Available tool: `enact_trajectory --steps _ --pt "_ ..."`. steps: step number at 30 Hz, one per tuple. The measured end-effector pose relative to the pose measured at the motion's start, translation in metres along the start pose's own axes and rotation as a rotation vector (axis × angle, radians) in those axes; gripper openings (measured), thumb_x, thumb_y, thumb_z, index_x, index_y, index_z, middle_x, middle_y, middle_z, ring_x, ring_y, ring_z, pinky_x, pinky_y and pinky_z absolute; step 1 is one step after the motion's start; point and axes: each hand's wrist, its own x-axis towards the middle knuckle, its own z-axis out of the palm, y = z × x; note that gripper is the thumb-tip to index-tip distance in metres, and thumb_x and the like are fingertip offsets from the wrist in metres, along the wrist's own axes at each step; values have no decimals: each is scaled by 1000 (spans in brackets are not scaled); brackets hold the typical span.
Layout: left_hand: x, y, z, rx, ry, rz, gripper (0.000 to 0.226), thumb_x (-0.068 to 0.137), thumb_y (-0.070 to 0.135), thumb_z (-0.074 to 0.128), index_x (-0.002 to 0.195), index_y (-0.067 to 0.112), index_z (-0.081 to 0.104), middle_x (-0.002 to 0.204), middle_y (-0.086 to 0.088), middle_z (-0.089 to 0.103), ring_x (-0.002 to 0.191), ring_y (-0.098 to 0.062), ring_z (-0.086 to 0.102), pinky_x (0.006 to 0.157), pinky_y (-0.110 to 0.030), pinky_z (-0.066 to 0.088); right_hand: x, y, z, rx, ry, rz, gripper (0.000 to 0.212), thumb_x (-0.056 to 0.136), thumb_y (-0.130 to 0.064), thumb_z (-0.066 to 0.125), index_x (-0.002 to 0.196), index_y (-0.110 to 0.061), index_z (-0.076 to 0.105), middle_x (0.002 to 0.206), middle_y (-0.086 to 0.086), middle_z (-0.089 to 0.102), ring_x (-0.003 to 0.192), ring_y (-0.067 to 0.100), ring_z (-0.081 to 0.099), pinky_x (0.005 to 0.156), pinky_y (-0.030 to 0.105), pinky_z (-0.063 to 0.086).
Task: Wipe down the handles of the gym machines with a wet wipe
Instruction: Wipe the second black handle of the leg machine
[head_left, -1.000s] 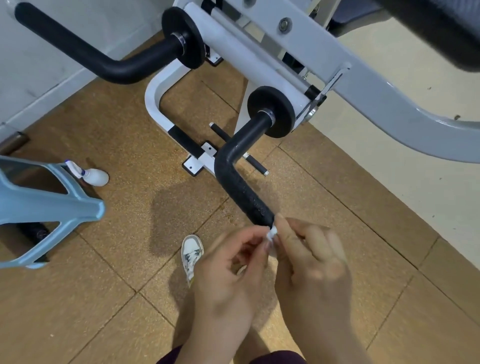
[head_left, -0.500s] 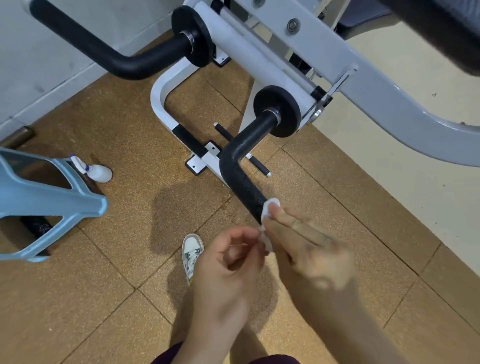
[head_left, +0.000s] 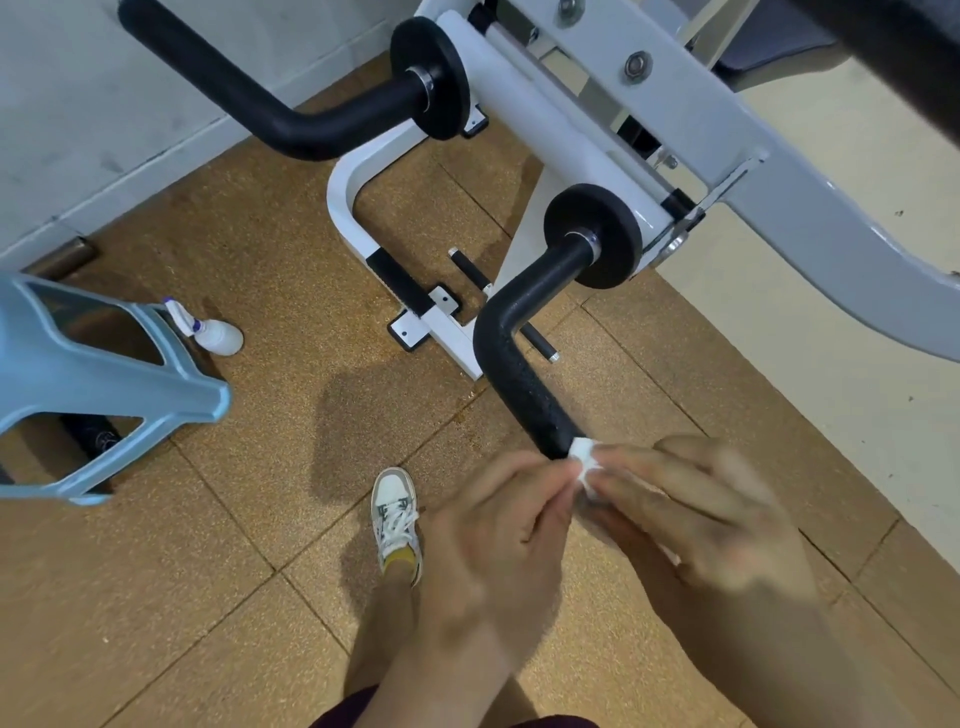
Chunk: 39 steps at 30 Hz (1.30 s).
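A bent black textured handle (head_left: 524, 379) juts from the white and grey machine toward me. Its free end meets a small white wet wipe (head_left: 584, 457). My left hand (head_left: 498, 535) and my right hand (head_left: 701, 509) both pinch the wipe between fingertips, just below the handle's tip. Most of the wipe is hidden behind my fingers, and my right hand is blurred. A second black handle (head_left: 270, 104) sticks out at the upper left, untouched.
The grey machine arm (head_left: 810, 208) crosses the upper right. A light blue plastic stool (head_left: 104, 374) stands at the left, with a white spray bottle (head_left: 213, 332) lying on the cork-tile floor beside it. My sneakered foot (head_left: 397, 519) is below the handle.
The wipe was raised against the handle's end half a second ago; now both hands pinch it just off the tip. My right hand has shifted right and is blurred.
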Motion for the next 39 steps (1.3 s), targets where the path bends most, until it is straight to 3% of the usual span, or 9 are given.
enact_trajectory --steps 4,6,9,13,22,25,30,34,39 --pt "10 -3 -4 -57 63 -100 12 80 22 68 89 23 74 86 16 66 78 3 62 69 -14 51 33 -11 10 -56 -38 -13 15 80 -11 64 87 -18 75 91 -6 72 78 18 62 64 26 49" --pt "13 -5 -7 -83 88 -126 13 79 18 69 88 28 73 85 16 67 77 -1 64 68 -19 54 35 -17 14 -80 -75 37 31 66 -1 74 92 -18 73 91 -4 71 76 23 66 60 29 53" --pt "8 1 -8 -165 -14 -239 28 80 8 73 90 34 72 85 18 69 78 -4 67 70 -22 55 17 -17 7 -102 -84 52 23 71 -9 80 93 -16 76 97 -3 72 82 22 69 69 30 55" --pt "6 6 -8 -336 -35 -432 36 82 0 68 89 35 74 79 15 73 74 -3 69 68 -14 53 36 -16 16 -79 -81 55 12 72 -14 74 82 -18 76 90 -5 71 78 22 67 61 29 55" --pt "13 5 -18 -358 -44 -412 28 83 12 70 92 38 71 84 15 72 78 1 68 68 -11 52 50 -22 13 -92 -78 84 27 80 -26 48 73 -21 74 75 -7 67 67 16 64 56 22 48" --pt "16 3 -21 -381 -20 -431 35 84 11 69 101 42 67 86 15 72 81 0 68 71 -11 52 69 -23 26 -48 -55 150 17 74 -15 56 73 -19 72 71 -3 64 64 20 61 51 27 49" --pt "20 -3 -27 -311 7 -368 33 82 10 70 92 42 69 89 16 70 82 2 67 70 -13 53 49 -27 16 -71 -142 105 16 80 -16 61 69 -22 71 72 -8 61 67 18 59 51 24 46" --pt "26 -4 -27 -325 -17 -372 35 84 13 68 105 41 66 90 16 70 83 0 66 71 -14 53 81 -22 31 82 -104 240 15 80 -8 71 77 -23 72 81 -10 62 70 12 60 57 28 50" --pt "37 -3 -30 -246 -30 -253 31 85 12 68 104 37 68 97 19 65 86 -2 66 69 -15 53 68 -22 16 123 -227 254 26 74 -7 77 63 -29 69 75 -14 60 71 3 56 58 15 41"
